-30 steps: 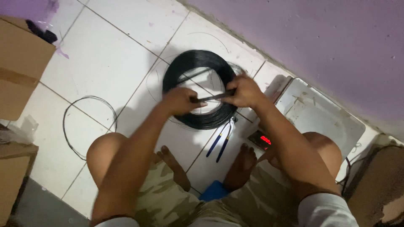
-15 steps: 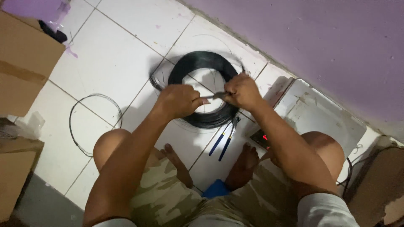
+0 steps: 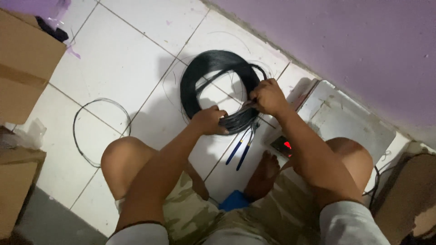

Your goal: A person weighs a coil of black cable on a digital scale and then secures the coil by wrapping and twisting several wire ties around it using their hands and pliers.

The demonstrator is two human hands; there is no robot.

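On white tiles, left hand [image 3: 210, 120] now lower (gripping), right hand [image 3: 268, 96] on black wire coil [image 3: 200, 77]

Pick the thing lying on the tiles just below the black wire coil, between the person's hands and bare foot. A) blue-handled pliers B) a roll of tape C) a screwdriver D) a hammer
A: the blue-handled pliers lie on the floor tiles just under the coil, which both the left hand and the right hand grip.
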